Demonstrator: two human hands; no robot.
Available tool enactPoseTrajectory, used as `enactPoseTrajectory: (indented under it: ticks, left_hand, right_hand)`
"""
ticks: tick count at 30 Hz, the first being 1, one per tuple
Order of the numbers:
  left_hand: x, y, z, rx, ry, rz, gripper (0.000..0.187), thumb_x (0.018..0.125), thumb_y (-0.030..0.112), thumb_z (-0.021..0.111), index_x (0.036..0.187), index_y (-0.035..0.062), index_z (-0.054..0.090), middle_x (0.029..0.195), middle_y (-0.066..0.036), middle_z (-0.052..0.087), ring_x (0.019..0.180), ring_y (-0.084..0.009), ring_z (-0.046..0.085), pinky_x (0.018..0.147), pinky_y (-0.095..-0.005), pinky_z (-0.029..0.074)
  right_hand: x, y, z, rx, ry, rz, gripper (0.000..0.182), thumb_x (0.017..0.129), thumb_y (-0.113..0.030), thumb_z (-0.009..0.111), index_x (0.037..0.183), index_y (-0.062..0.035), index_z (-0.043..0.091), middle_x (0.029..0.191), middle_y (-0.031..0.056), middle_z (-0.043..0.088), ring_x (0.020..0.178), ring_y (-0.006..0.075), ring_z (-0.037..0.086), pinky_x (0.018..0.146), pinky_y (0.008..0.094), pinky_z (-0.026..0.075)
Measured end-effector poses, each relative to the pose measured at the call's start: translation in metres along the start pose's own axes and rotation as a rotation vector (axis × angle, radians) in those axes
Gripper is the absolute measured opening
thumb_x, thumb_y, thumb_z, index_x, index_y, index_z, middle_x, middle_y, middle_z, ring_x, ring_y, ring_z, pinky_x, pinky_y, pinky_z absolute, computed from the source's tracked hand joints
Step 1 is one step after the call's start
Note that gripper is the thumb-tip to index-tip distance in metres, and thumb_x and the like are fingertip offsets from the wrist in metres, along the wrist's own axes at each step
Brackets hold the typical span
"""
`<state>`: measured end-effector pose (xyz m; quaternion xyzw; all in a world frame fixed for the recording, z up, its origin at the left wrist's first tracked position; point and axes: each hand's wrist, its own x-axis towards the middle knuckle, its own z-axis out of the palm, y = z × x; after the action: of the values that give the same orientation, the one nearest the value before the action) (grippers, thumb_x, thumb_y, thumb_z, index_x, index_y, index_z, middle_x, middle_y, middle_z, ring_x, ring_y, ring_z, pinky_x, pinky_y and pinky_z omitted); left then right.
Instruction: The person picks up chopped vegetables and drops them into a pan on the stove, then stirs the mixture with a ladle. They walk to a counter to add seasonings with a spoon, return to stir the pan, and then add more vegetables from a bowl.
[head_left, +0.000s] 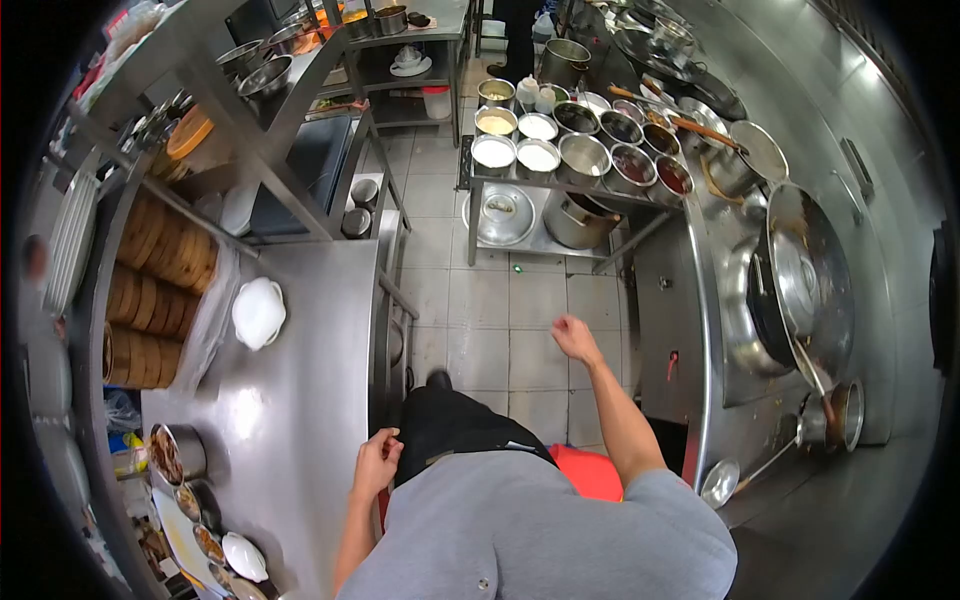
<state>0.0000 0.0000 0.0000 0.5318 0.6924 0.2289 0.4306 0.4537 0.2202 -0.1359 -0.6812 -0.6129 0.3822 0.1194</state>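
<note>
My left hand hangs beside the right edge of the steel counter, close to my dark trousers. Its fingers are loosely curled, and I see nothing in them. Over the tiled floor, my right hand is held out in front of me, closed in a loose fist with no object showing. Neither hand touches any dish. A white lidded bowl sits on the counter to the left, well away from my left hand.
Bamboo steamers are stacked at the left. Ahead, a steel rack carries several pots of sauces and powders. The stove side on the right holds a large wok and a ladle. A person in dark trousers stands far ahead.
</note>
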Motion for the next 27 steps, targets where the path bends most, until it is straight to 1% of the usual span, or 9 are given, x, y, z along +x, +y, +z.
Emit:
enactPoseTrajectory:
  ticks: [2,3,8,15,16,17,18,23,27]
  left_hand:
    - [-0.01,-0.002,0.0,-0.026,0.025,-0.014,0.023,0.087,0.002,0.064,0.11,-0.0023,0.063,0.078,-0.01,0.065,0.068,-0.0205,0.062,0.066,-0.0303,0.051]
    - [0.098,0.02,0.009,-0.094,0.032,0.003,0.022,0.087,0.002,0.064,0.109,-0.0026,0.063,0.078,-0.011,0.066,0.068,-0.0198,0.062,0.066,-0.0304,0.051]
    - [0.226,0.04,-0.023,-0.141,0.138,0.068,0.021,0.088,0.0,0.064,0.108,-0.0037,0.064,0.079,-0.007,0.064,0.071,-0.0115,0.059,0.066,-0.0265,0.05]
    - [0.368,0.131,-0.089,-0.105,0.135,0.212,0.02,0.088,0.002,0.063,0.108,-0.0033,0.064,0.085,-0.015,0.067,0.074,-0.0218,0.064,0.072,-0.0314,0.052]
    - [0.378,0.131,-0.095,-0.103,0.142,0.165,0.019,0.088,0.002,0.063,0.107,-0.0037,0.064,0.086,-0.015,0.067,0.075,-0.0214,0.064,0.071,-0.0313,0.052]
    - [0.389,0.133,-0.1,-0.108,0.169,0.138,0.019,0.088,0.002,0.063,0.107,-0.0036,0.064,0.085,-0.015,0.067,0.074,-0.0215,0.065,0.071,-0.0313,0.052]
    - [0.398,0.134,-0.103,-0.113,0.197,0.108,0.019,0.088,0.002,0.063,0.107,-0.0035,0.064,0.085,-0.015,0.067,0.074,-0.0216,0.065,0.071,-0.0313,0.052]
    - [0.402,0.146,-0.098,-0.061,0.293,-0.155,0.018,0.088,0.003,0.063,0.106,-0.003,0.064,0.082,-0.013,0.068,0.074,-0.0189,0.064,0.071,-0.0307,0.051]
    - [0.4,0.155,-0.062,-0.107,0.332,-0.346,0.018,0.088,0.001,0.062,0.105,-0.0028,0.064,0.082,-0.011,0.068,0.075,-0.0163,0.063,0.07,-0.0297,0.051]
  right_hand:
    - [-0.008,-0.079,-0.021,0.115,0.018,-0.063,0.035,0.085,-0.022,0.065,0.11,0.0009,0.06,0.112,0.0195,0.064,0.097,0.0294,0.066,0.085,0.0372,0.051]
    - [0.092,-0.114,-0.065,0.07,0.037,-0.11,0.034,0.085,-0.021,0.065,0.11,0.0012,0.06,0.11,0.0191,0.064,0.094,0.0295,0.066,0.084,0.0376,0.051]
    - [0.215,-0.188,-0.065,0.069,0.076,-0.35,0.029,0.085,-0.016,0.065,0.108,0.0009,0.059,0.102,0.018,0.063,0.086,0.0298,0.064,0.08,0.0386,0.051]
    - [0.376,-0.282,-0.163,0.142,0.244,-0.47,0.032,0.084,-0.008,0.066,0.114,-0.001,0.058,0.102,0.0187,0.063,0.09,0.0311,0.064,0.078,0.0385,0.051]
    - [0.405,-0.296,-0.182,0.141,0.187,-0.344,0.033,0.083,-0.008,0.065,0.115,-0.001,0.057,0.103,0.0196,0.063,0.092,0.0315,0.064,0.079,0.04,0.051]
    - [0.456,-0.284,-0.185,0.104,0.293,-0.51,0.034,0.082,-0.008,0.065,0.114,-0.0006,0.057,0.101,0.0211,0.062,0.093,0.034,0.064,0.081,0.0418,0.05]
    - [0.491,-0.291,-0.198,-0.058,0.347,-0.527,0.034,0.083,-0.01,0.064,0.115,0.0011,0.058,0.102,0.0191,0.065,0.087,0.0302,0.064,0.077,0.0375,0.051]
    - [0.666,-0.281,-0.2,-0.249,0.28,-0.381,0.037,0.077,-0.003,0.057,0.114,0.0016,0.059,0.113,0.025,0.063,0.107,0.0388,0.061,0.091,0.0445,0.048]
    - [0.758,-0.257,-0.176,-0.361,0.167,-0.254,0.041,0.076,-0.007,0.059,0.116,0.0007,0.059,0.116,0.0252,0.062,0.114,0.0381,0.058,0.095,0.0441,0.047]
